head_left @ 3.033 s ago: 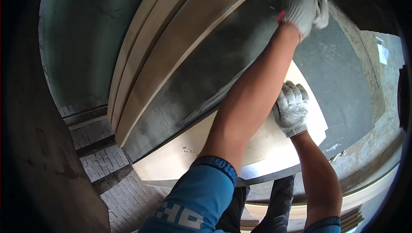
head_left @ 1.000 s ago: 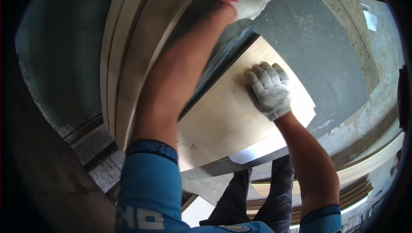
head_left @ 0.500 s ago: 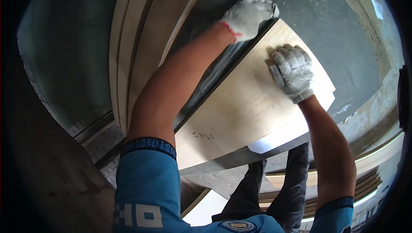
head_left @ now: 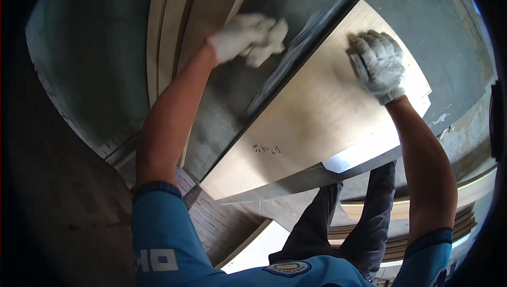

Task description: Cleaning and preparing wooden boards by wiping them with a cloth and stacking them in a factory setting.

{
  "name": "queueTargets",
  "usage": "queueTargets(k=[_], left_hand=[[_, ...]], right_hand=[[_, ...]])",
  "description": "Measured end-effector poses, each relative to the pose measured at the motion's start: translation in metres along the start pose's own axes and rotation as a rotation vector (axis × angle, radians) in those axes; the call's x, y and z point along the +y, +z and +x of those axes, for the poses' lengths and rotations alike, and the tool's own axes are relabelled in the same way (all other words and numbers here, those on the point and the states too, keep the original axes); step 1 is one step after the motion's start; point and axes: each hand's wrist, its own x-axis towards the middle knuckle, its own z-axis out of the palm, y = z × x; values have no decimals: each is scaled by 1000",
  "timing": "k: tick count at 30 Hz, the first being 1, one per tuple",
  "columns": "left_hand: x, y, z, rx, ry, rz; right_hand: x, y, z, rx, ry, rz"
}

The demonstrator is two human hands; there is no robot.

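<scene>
A pale plywood panel (head_left: 311, 112) with one straight side and a curved far end lies on the dark grey work table. My right hand (head_left: 379, 65), in a whitish knit glove, presses flat on the panel's upper right part, fingers stretched and thumb apart. My left hand (head_left: 252, 38), gloved with a red cuff, hovers left of the panel's dark straight edge, apart from it. Motion smears its fingers, so whether they hold anything is unclear. White streaks (head_left: 303, 33) run over the table along that edge. Handwritten marks show on the panel's near left part.
Several curved wooden pieces (head_left: 185, 17) lie side by side at the left. A white sheet (head_left: 364, 152) shows at the panel's near edge. Below the table, a white board (head_left: 257, 247) and stacked curved strips (head_left: 454, 226) rest near my legs. The dark table top (head_left: 449, 59) extends to the right.
My left hand has left the panel's far corner and swung left and nearer, away from the edge. The panel and my right hand appear shifted right and slightly up as the view moves.
</scene>
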Motion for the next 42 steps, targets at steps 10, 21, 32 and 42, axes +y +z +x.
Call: queueTargets(k=[10,21,32,42], left_hand=[[-67,14,59,789,452,1023],[-72,51,57,781,434,1087],[55,28,130,656,960,1316],[-38,68,117,704,782,1501]], right_hand=[[-4,6,8,12,-44,-45],[-3,5,6,23,-49,-43],[-7,3,7,15,-79,-56],[1,11,1,-63,-35,-123]])
